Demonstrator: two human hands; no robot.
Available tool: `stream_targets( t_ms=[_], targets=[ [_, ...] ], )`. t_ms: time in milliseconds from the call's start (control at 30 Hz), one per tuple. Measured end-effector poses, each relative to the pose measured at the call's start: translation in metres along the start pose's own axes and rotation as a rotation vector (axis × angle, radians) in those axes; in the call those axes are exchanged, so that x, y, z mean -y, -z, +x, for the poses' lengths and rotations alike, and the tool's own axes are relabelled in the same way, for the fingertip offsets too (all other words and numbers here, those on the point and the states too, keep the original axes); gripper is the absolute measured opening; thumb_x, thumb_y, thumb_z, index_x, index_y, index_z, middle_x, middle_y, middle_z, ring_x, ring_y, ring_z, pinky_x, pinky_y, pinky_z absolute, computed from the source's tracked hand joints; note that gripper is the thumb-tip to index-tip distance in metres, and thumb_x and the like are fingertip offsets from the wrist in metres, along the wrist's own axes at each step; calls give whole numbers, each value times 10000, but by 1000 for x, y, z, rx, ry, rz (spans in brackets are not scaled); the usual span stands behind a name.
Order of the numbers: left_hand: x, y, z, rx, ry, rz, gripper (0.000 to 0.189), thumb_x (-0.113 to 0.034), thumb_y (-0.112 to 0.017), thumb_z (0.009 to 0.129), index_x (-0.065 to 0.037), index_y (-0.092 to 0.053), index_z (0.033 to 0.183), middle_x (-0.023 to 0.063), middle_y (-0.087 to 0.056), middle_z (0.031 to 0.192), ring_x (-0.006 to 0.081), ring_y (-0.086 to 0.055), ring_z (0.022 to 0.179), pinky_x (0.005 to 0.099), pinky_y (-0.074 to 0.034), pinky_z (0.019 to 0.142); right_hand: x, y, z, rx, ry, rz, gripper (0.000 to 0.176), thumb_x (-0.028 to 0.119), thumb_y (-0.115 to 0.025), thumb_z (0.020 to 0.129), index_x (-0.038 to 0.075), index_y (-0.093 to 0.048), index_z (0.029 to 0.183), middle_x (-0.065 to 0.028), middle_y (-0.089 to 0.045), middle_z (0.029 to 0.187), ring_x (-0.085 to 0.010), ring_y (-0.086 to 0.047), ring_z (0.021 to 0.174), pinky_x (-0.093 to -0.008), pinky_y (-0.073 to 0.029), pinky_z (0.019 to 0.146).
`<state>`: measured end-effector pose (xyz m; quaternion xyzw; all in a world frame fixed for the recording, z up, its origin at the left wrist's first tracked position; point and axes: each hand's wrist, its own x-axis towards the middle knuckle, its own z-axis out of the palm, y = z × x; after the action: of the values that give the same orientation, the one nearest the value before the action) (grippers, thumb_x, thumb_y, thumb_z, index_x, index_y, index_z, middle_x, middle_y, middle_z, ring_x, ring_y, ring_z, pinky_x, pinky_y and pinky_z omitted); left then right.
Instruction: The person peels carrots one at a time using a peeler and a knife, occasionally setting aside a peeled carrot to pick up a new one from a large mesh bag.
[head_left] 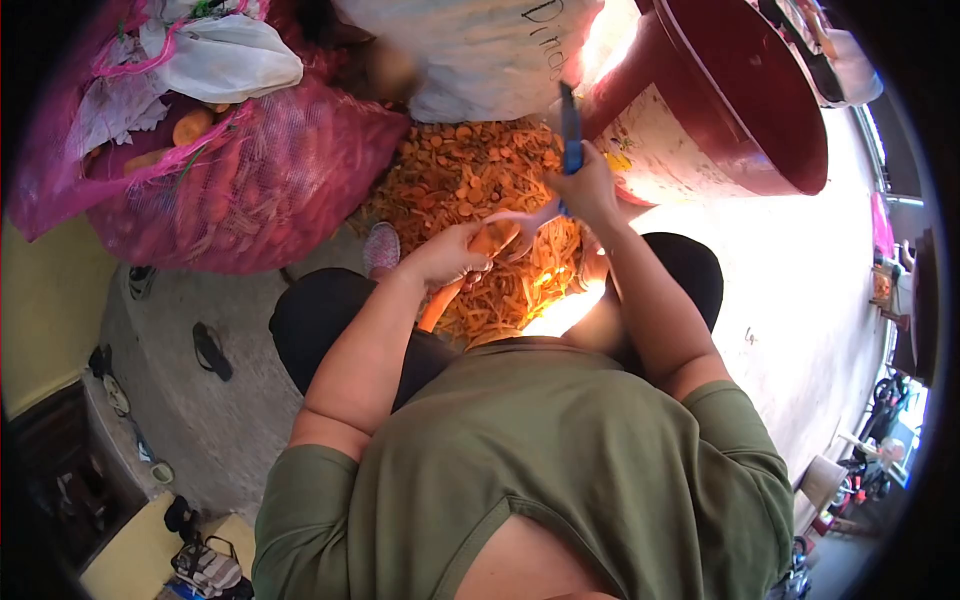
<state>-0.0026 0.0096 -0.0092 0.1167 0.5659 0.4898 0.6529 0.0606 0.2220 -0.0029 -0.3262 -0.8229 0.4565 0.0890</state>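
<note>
My left hand (445, 257) is wrapped round an orange carrot (497, 238), with another orange length (438, 306) showing below the fingers. My right hand (588, 188) grips what looks like a Y-shaped peeler (572, 140) with a blue handle and a dark end pointing away from me. Its pale forked head is blurred and lies close over the carrot; whether it touches cannot be seen. Beneath both hands spreads a heap of orange peelings and cut carrot pieces (470, 170).
At the far left bulges a pink mesh sack (260, 170) of carrots. A white sack (480, 60) with writing stands behind the heap, beside a tilted red tub (720, 100). A pink patterned shoe (381, 247) and a dark sandal (211, 352) are on the floor.
</note>
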Motion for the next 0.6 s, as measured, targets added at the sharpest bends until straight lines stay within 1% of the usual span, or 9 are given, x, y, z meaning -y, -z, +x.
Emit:
stream_targets(
  t_ms=[100, 133, 233, 267, 367, 400, 500, 600],
  targets=[
    [2, 3, 0, -53, 1, 45, 386, 3, -508, 726, -36, -431, 1103, 22, -479, 681, 82, -448, 490, 228, -383, 428, 1, 14, 15, -76, -107, -83, 362, 152, -715, 560, 15, -526, 836, -84, -544, 681, -177, -536, 613, -302, -434, 585],
    [0, 1, -1, -62, 5, 83, 409, 5, -505, 726, -38, -423, 1125, 20, -476, 674, 82, -447, 489, 228, -383, 428, 0, 15, 14, -129, -36, -1, 335, 145, -703, 562, 14, -519, 809, -87, -541, 670, -200, -542, 619, -310, -428, 588],
    [-3, -3, -4, -89, 6, 189, 467, 8, -502, 727, -44, -402, 1180, 17, -472, 664, 83, -444, 484, 227, -384, 429, 14, 7, -2, 17, -27, -164, 308, 138, -695, 573, 14, -525, 797, -96, -547, 666, -213, -555, 623, -312, -437, 597],
    [-2, -1, -3, -97, -1, 220, 479, 7, -504, 727, -45, -397, 1191, 18, -474, 667, 83, -444, 483, 227, -384, 430, 4, 3, 2, -13, -69, -181, 291, 149, -690, 579, 15, -536, 787, -109, -558, 673, -211, -571, 656, -317, -442, 613],
    [0, -2, -8, -114, -1, 258, 500, 7, -510, 728, -44, -386, 1210, 26, -488, 682, 85, -448, 482, 228, -387, 432, -24, 17, 33, -220, -210, -79, 304, 179, -701, 578, 21, -549, 788, -130, -573, 710, -222, -584, 725, -327, -441, 641],
    [-2, -2, -9, -116, -3, 265, 505, 7, -512, 728, -43, -383, 1214, 30, -494, 688, 87, -450, 482, 229, -388, 433, -28, 21, 36, -174, -199, 29, 325, 209, -711, 577, 16, -547, 780, -132, -580, 703, -236, -591, 710, -332, -446, 631],
    [-3, -7, -6, -181, -11, 395, 508, 5, -519, 727, -42, -384, 1214, 37, -508, 703, 89, -455, 483, 233, -390, 435, -7, 0, 11, -85, 14, -228, 312, 199, -709, 584, 8, -543, 767, -116, -581, 648, -228, -592, 596, -324, -461, 562],
    [-8, -5, -10, -193, -24, 375, 520, 10, -520, 724, -48, -379, 1222, 42, -511, 708, 94, -459, 484, 236, -388, 431, -16, 15, 26, -218, -145, -75, 298, 198, -721, 602, 15, -523, 729, -61, -526, 622, -150, -514, 573, -289, -417, 549]
  ],
)
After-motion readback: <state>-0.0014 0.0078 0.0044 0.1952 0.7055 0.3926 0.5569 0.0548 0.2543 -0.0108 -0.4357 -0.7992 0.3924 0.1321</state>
